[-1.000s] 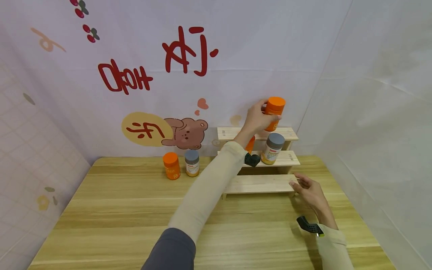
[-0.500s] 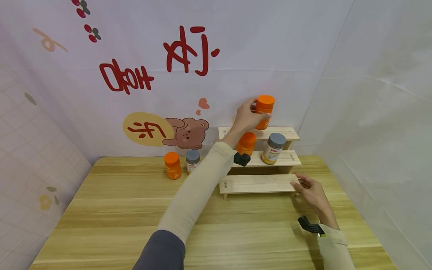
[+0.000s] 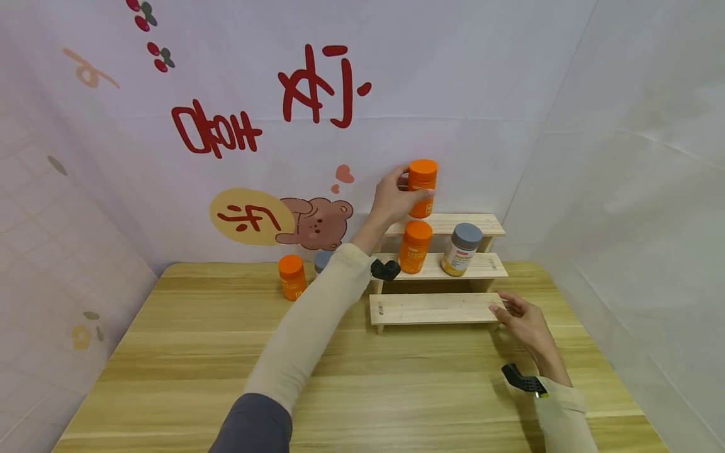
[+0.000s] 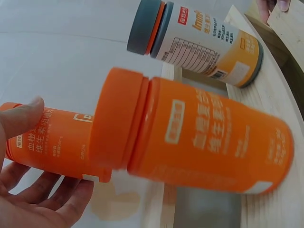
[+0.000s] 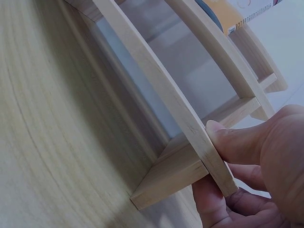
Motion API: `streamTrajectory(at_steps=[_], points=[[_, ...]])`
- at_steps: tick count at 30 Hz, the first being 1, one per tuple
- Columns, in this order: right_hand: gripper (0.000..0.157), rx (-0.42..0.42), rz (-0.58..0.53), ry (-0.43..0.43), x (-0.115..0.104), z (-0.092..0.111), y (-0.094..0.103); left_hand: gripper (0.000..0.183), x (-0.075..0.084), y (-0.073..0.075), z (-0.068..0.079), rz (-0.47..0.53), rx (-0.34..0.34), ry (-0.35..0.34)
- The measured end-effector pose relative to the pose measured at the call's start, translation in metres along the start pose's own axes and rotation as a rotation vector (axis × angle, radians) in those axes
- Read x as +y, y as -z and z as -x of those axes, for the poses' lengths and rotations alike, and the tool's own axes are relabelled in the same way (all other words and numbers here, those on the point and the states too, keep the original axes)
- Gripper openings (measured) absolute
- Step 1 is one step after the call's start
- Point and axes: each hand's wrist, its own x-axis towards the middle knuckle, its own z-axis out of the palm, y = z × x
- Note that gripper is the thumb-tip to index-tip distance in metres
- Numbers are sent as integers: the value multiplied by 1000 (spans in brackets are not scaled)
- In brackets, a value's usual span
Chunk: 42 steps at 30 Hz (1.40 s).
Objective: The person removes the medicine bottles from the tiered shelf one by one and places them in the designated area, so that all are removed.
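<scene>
Near the top shelf, an orange bottle is clasped by the left grip. The lowest shelf is pinched by the right grip.

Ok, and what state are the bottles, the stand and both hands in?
Held orange bottle: lid on, upright; contact with top board unclear.
Left hand: gripping that bottle.
Middle orange bottle: lid on, upright.
Middle grey-lidded bottle: lid on, upright.
Tabletop orange bottle: lid on, upright.
Tabletop grey-lidded bottle: lid showing, mostly hidden behind sleeve.
Stand: upright on table.
Right hand: pinching the end of the lowest board.
</scene>
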Motion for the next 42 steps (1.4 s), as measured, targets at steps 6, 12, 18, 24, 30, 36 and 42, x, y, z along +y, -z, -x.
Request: streamTrajectory(at_steps=[6,12,18,24,30,36,42], points=[[77,15,-6,5,-1,0,1,72,-4,11,5,8,32,9],[77,14,-27,6,-3,1,1,70,-11,22,14,35,42,-4],[76,15,-40,2,-3,0,1,68,-16,31,24,69,48,-16],[76,12,-45,0,-3,0,0,67,-21,38,33,98,56,-8],[77,10,-48,1,-2,0,-1,65,-26,46,44,102,68,-29],[77,11,-34,-1,-2,0,-1,66,-33,53,59,94,91,-33],[77,17,-23,-1,-1,-1,-1,66,-41,57,71,75,128,-40]])
